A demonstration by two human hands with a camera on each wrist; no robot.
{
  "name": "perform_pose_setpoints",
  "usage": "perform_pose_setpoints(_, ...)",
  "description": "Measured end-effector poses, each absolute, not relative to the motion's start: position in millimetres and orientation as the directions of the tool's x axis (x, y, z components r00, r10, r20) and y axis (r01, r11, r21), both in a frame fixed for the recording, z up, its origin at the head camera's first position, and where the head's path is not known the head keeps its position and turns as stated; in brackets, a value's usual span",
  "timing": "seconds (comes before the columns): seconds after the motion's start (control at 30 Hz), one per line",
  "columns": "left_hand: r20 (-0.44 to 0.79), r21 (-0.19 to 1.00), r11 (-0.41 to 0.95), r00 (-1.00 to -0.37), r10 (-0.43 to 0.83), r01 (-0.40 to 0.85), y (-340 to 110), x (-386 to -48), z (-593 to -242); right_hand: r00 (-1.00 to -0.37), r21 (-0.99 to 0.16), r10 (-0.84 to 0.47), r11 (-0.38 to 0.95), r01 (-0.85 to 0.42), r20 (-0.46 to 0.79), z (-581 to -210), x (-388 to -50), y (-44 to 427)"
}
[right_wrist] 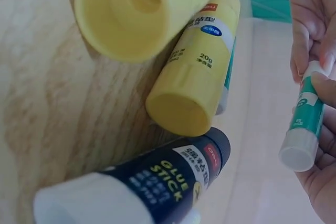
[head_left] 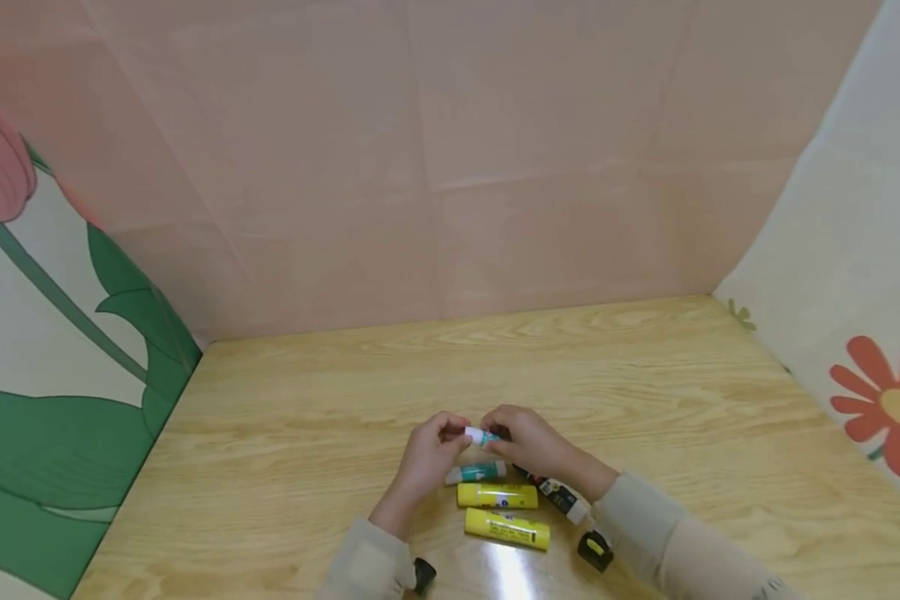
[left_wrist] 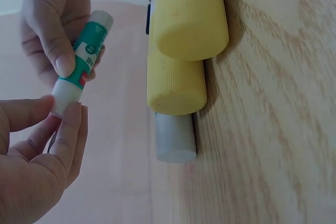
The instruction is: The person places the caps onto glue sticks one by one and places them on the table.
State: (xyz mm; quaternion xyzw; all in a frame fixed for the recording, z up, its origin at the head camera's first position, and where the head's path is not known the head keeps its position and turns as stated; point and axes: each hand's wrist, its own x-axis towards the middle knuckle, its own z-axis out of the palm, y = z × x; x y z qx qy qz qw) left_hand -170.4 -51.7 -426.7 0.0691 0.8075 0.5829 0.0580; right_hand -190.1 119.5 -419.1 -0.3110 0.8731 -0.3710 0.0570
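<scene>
Both hands hold a small green-and-white glue stick (head_left: 478, 436) above the table. My left hand (head_left: 423, 457) pinches its white cap end between thumb and fingertips, as the left wrist view shows. Around the green barrel (left_wrist: 90, 48) curl the thumb and fingers of my right hand (head_left: 536, 443). Below the hands lies another green glue stick (head_left: 477, 472). Nearer to me are two yellow glue sticks, one (head_left: 497, 497) behind the other (head_left: 507, 529). A dark glue stick (head_left: 561, 495) with a pale end lies slanted under the right forearm.
A small black object (head_left: 595, 550) is beside the right sleeve, and another black piece (head_left: 424, 575) shows by the left sleeve. The wood-grain table (head_left: 285, 433) reaches back to a pink cloth backdrop (head_left: 435, 167). Flower-printed cloths (head_left: 795, 250) hang at both sides.
</scene>
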Motion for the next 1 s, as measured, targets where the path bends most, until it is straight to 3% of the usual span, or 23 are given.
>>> perform_pose_setpoints(0.2, -0.002, 0.954, 0.296, -0.986, 0.167, 0.048, -53, -175, -427, -0.756, -0.543, -0.632, 0.58, -0.608, 0.171, -413, -198, 114)
perform_pose_setpoints(0.37, 0.018, 0.956, 0.284, -0.982, 0.191, 0.073, -54, -175, -430, -0.752, -0.468, -0.641, 0.624, -0.626, 0.151, -409, -199, 113)
perform_pose_setpoints(1.0, 0.004, 0.977, 0.211, -0.995, 0.103, 0.026, -65, -160, -432, -0.802, -0.449, -0.596, 0.709, -0.544, 0.032, -424, -195, 116)
